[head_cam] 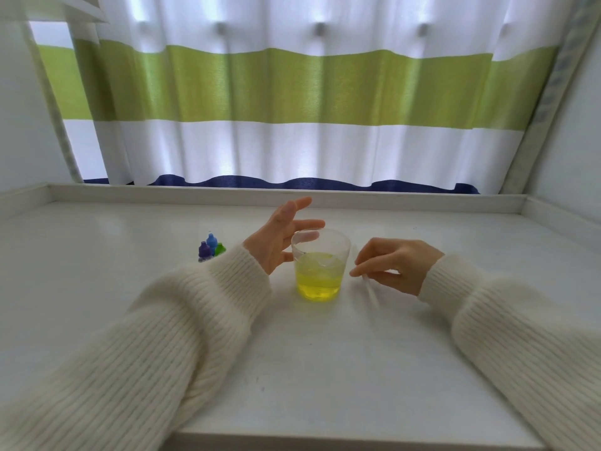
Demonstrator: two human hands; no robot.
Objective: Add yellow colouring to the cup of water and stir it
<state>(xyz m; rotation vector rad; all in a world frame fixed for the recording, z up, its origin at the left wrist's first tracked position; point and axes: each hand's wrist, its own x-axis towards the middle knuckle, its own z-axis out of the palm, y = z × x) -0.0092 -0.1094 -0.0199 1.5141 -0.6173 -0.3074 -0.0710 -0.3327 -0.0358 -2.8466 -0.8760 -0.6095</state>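
Note:
A clear plastic cup (320,265) stands on the white table (325,353), about half full of yellow water. My left hand (279,237) is just left of the cup, fingers spread, fingertips near the rim, holding nothing. My right hand (392,263) is to the right of the cup, its fingers pinched on a thin white stirring stick (370,291) whose lower end lies on or close to the table. The stick is outside the cup.
Small colouring bottles with purple (204,250), blue (211,241) and green (220,248) caps stand left of the cup, partly hidden by my left sleeve. A raised white ledge (292,193) borders the table at the back and sides, with a striped curtain (292,92) behind.

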